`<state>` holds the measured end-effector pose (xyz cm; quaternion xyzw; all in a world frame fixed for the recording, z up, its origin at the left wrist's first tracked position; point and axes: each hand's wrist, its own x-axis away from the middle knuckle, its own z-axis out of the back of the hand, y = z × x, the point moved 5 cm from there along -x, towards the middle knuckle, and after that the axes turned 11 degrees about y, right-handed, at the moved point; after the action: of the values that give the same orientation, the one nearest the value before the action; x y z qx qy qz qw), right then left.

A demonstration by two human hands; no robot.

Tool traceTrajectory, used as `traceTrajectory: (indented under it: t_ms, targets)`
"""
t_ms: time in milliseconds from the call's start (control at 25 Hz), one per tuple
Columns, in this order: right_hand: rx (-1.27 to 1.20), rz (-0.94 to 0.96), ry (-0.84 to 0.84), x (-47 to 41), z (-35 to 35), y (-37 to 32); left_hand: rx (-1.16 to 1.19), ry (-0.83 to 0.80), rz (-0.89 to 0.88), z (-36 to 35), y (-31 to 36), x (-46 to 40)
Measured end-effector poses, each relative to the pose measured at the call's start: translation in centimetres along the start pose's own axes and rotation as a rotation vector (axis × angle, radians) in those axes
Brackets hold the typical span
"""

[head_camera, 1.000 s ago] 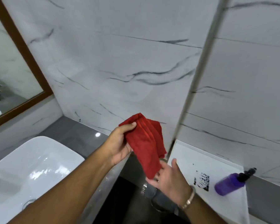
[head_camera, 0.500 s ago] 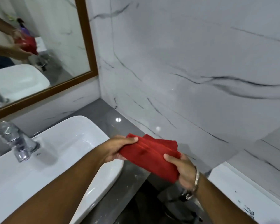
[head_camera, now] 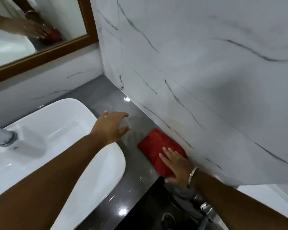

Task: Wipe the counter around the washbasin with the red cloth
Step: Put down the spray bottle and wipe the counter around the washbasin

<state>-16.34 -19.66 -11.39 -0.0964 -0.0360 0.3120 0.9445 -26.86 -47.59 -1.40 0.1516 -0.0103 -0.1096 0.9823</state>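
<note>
Fingers, right hand [head_camera: 176, 165]: spread flat and pressed palm-down on the red cloth [head_camera: 158, 146]; no grip closed around it.
Fingers, left hand [head_camera: 112, 126]: spread wide, holding nothing, hovering over the gap between washbasin and wall; slightly blurred.
Red cloth: folded to a flat rectangle, lying on the bench [head_camera: 106, 97], its far long edge touching the foot of the marble wall [head_camera: 206, 80].
Washbasin [head_camera: 56, 127]: white, standing on the bench to the left of the cloth; the left forearm crosses above its near rim.
Tap [head_camera: 2, 136]: chrome, at the left edge, over the basin.
Bracelet [head_camera: 192, 175]: metal band on the right wrist.
Mirror [head_camera: 32, 27]: wood-framed, upper left; reflects a hand on the cloth.
Bench: glossy dark grey, with specks near its front edge.
</note>
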Motion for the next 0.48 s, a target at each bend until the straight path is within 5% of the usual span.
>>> traceTrajectory:
  t_ms: [80, 280, 480]
  targets:
    - [0.034, -0.099, -0.145, 0.9, -3.1, -0.4, -0.024, 0.077, -0.012, -0.4, -0.9, 1.0]
    - [-0.023, -0.178, 0.131, -0.9, -1.4, -0.7, -0.003, 0.187, 0.001, -0.6, -0.8, 0.8]
    - [0.066, -0.298, 0.092, -8.2, -2.7, 0.1, 0.001, 0.234, 0.012, -0.8, -1.0, 0.8]
